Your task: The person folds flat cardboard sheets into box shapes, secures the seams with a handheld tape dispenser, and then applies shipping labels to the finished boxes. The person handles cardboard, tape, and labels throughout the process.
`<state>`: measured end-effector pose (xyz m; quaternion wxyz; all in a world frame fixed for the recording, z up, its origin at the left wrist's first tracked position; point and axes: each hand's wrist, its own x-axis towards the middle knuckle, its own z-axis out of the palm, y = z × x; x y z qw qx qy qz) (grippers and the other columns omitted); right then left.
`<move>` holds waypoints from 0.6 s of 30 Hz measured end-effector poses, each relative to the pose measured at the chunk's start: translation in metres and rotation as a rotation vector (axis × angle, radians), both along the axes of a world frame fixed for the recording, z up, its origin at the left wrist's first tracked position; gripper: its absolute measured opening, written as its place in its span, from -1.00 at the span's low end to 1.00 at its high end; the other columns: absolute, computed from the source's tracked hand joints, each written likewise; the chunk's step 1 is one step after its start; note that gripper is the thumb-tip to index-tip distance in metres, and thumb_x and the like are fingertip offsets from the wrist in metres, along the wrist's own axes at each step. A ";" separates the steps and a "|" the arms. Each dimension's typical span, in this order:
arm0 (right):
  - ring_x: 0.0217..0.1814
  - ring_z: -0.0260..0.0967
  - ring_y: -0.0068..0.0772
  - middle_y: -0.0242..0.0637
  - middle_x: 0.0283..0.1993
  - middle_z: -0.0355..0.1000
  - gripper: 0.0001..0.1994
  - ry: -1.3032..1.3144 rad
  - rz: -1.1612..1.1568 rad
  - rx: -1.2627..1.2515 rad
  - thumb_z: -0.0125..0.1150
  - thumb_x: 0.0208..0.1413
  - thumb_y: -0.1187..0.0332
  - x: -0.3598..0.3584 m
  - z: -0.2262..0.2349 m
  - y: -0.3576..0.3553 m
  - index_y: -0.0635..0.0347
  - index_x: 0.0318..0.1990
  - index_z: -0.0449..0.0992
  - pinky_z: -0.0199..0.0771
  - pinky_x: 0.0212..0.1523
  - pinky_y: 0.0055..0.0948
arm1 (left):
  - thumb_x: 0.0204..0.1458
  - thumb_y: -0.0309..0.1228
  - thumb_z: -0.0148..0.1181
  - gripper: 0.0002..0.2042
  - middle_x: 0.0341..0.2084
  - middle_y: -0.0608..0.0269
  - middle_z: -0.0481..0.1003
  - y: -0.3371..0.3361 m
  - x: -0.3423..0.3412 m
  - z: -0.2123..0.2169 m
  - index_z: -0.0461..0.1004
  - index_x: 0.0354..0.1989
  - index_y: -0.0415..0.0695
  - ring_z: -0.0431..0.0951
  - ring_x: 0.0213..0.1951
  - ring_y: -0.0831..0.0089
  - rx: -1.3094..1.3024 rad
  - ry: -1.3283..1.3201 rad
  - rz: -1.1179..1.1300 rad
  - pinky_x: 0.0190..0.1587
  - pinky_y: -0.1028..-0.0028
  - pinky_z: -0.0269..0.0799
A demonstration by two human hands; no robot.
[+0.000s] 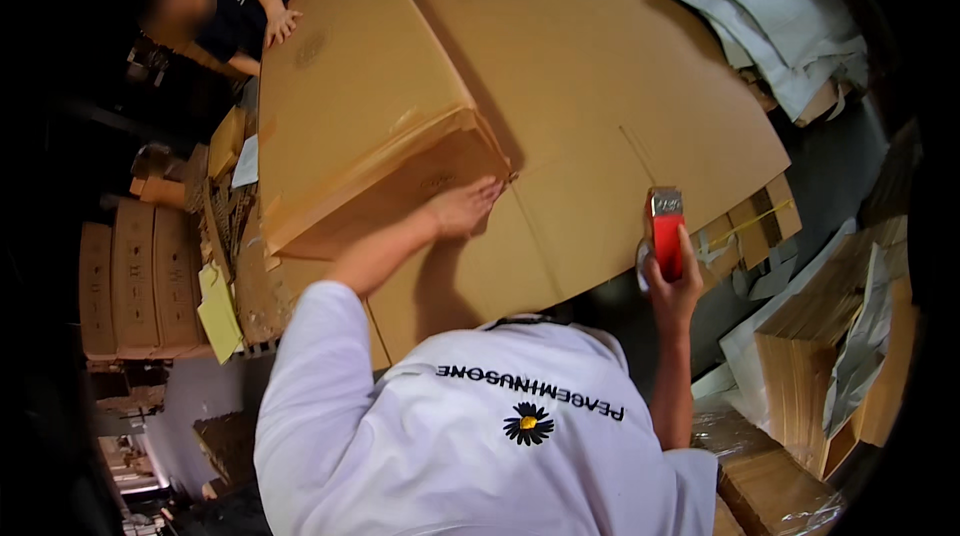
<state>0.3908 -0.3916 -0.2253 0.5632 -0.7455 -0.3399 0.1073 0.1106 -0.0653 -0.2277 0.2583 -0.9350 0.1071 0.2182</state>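
Pressing flat on the folded cardboard box [365, 126], the left hand [462, 208] rests open at its near corner. Right hand [672, 281], well to the right of the box, is clamped on a red tape dispenser [666, 233]. Co-worker's hand [281, 26] touches the box's far edge.

A packing warehouse — flattened cardboard sheets [600, 96], stacked cartons [140, 276] and bundled board [800, 376] everywhere.

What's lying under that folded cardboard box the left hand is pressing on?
Under the folded box pressed by the left hand lies a large flat cardboard sheet. What is beneath that sheet is covered. The right hand holds a red tape dispenser.
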 end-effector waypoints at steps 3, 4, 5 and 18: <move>0.21 0.43 -0.22 -0.05 0.20 0.46 -0.37 0.034 -0.060 -0.041 0.37 0.00 0.49 -0.007 0.012 -0.015 0.23 0.30 0.38 0.38 0.22 -0.29 | 0.05 -0.05 0.26 -0.45 0.18 0.04 0.44 -0.035 0.030 0.030 0.44 0.18 -0.07 0.31 0.31 0.04 -0.715 -0.390 0.464 0.31 0.08 0.34; 0.22 0.42 -0.24 -0.06 0.21 0.45 -0.37 0.059 -0.078 -0.038 0.36 0.00 0.49 -0.006 0.008 -0.019 0.23 0.30 0.37 0.37 0.22 -0.29 | 0.06 -0.06 0.25 -0.47 0.17 0.05 0.45 -0.033 0.038 0.044 0.45 0.18 -0.03 0.33 0.29 0.04 -0.701 -0.631 0.305 0.28 0.09 0.37; 0.23 0.41 -0.25 -0.06 0.22 0.44 -0.37 0.089 -0.092 -0.036 0.36 0.01 0.49 -0.004 0.006 -0.017 0.24 0.31 0.37 0.36 0.23 -0.30 | 0.08 -0.07 0.24 -0.49 0.16 0.05 0.45 -0.029 0.043 0.065 0.45 0.19 0.01 0.35 0.27 0.05 -0.666 -0.863 0.145 0.26 0.09 0.40; -0.39 0.39 -0.61 -0.16 0.16 0.42 -0.36 0.092 0.335 0.345 0.21 0.17 0.43 -0.106 0.131 0.131 0.20 0.42 0.18 0.43 -0.38 -0.59 | -0.06 0.16 0.29 -0.06 0.32 -0.02 0.23 -0.024 -0.188 0.111 0.12 0.35 -0.27 0.20 0.34 -0.14 0.143 -1.206 0.811 0.37 -0.09 0.10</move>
